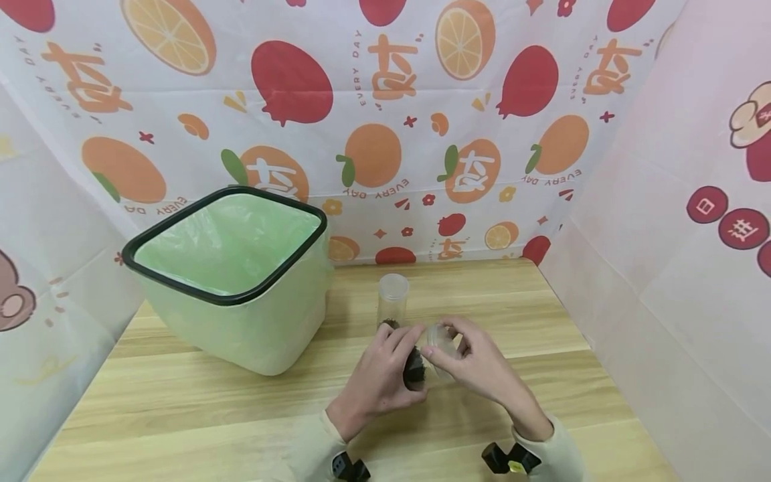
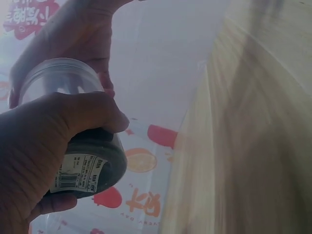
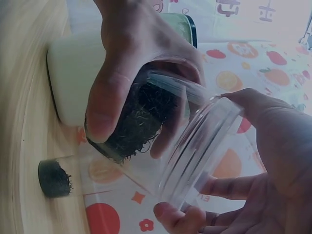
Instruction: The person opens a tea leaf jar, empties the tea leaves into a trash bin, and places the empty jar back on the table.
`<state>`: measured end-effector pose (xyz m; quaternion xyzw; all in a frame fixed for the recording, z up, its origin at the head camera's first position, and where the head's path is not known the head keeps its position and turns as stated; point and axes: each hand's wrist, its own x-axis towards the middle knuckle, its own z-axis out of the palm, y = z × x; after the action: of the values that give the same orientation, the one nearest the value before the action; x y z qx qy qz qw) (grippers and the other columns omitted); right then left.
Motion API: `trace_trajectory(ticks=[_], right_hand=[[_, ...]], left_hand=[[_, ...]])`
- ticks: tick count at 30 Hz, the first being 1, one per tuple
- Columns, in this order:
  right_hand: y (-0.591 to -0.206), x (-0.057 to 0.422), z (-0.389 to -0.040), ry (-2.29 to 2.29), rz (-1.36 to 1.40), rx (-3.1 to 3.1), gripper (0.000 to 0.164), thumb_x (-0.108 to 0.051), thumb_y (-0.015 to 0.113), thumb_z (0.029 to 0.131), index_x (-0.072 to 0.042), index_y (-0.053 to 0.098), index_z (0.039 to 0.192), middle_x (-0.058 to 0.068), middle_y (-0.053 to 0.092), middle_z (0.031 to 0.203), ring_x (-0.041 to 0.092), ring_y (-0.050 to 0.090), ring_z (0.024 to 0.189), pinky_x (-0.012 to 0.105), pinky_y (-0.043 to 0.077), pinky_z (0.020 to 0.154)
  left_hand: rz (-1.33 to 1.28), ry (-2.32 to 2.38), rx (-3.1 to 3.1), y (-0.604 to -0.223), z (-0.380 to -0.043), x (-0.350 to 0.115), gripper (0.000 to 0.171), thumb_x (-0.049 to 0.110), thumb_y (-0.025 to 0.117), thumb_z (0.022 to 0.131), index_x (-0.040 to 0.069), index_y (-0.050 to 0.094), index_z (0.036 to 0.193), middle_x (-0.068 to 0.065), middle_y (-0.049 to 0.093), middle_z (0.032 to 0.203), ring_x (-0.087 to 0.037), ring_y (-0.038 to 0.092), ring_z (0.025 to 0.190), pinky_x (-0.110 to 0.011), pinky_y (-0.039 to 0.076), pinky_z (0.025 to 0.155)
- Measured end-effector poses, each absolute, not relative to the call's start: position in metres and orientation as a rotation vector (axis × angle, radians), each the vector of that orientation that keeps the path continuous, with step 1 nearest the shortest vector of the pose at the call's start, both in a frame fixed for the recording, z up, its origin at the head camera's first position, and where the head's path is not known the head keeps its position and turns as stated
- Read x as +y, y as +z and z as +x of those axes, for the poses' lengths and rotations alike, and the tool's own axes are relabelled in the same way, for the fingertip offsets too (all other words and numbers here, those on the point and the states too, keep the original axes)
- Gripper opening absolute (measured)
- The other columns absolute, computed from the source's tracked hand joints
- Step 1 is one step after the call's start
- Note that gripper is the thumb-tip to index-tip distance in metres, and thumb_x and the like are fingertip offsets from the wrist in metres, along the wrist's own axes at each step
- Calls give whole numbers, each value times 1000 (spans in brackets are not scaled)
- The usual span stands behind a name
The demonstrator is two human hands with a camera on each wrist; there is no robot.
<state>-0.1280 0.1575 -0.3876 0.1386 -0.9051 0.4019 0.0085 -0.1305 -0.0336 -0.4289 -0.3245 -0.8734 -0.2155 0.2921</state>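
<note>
A clear jar point(image 3: 146, 114) holds dark, dry shreds that look like loose tea leaves. My left hand point(image 1: 379, 375) grips it round its lower part, tilted over the table. In the left wrist view a white barcode label point(image 2: 78, 173) shows near the jar's base. At the jar's mouth is a clear ridged lid point(image 3: 197, 146), with the fingers and thumb of my right hand point(image 1: 482, 368) round its rim. Whether the lid is loose from the jar I cannot tell. Just behind my left hand, a second clear jar point(image 1: 393, 298) with similar dark shreds stands upright.
A pale green bin point(image 1: 289, 335) with a black rim and a liner stands to the left on the wooden table point(image 1: 199, 408). Fruit-printed sheeting point(image 1: 385, 221) hangs along the table's back edge, and more sheeting point(image 1: 662, 301) borders the right side.
</note>
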Motion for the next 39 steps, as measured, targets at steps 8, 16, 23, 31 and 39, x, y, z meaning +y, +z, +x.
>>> trace_trajectory(ticks=[8, 16, 23, 31, 39], right_hand=[[-370, 151, -119, 1373, 498, -2728, 42, -39, 69, 76, -22, 57, 112, 2, 60, 96, 16, 51, 62, 23, 43, 51], [-394, 160, -129, 1370, 624, -2684, 42, -43, 67, 77, -29, 54, 114, -7, 56, 98, 9, 48, 57, 20, 42, 48], [-378, 153, -119, 1384, 748, -2539, 43, -31, 76, 70, -23, 59, 109, -6, 60, 100, 15, 52, 66, 25, 45, 53], [-372, 150, -117, 1234, 903, -2465, 59, -32, 82, 60, -18, 58, 112, -1, 60, 103, 19, 51, 77, 26, 44, 61], [-388, 161, -126, 1060, 1063, -2581, 70, -48, 76, 64, -33, 47, 126, -16, 45, 123, 5, 46, 112, 32, 46, 85]], left_hand=[[-882, -590, -2320, -426, -133, -36, 90, 41, 72, 46, 17, 47, 129, 4, 63, 107, -11, 49, 84, -22, 45, 72], [-899, -583, -2317, -426, -134, -37, 91, 41, 71, 45, 18, 46, 130, 6, 64, 103, -9, 50, 83, -22, 45, 72], [-961, -685, -2350, -430, -135, -39, 89, 42, 73, 46, 20, 46, 128, 12, 63, 98, -3, 46, 81, -19, 44, 69], [-952, -754, -2389, -433, -134, -45, 89, 45, 72, 50, 21, 42, 131, 15, 60, 100, 0, 48, 85, -19, 47, 71], [-940, -756, -2395, -435, -133, -49, 90, 47, 73, 51, 19, 42, 131, 12, 60, 105, -1, 50, 91, -21, 49, 75]])
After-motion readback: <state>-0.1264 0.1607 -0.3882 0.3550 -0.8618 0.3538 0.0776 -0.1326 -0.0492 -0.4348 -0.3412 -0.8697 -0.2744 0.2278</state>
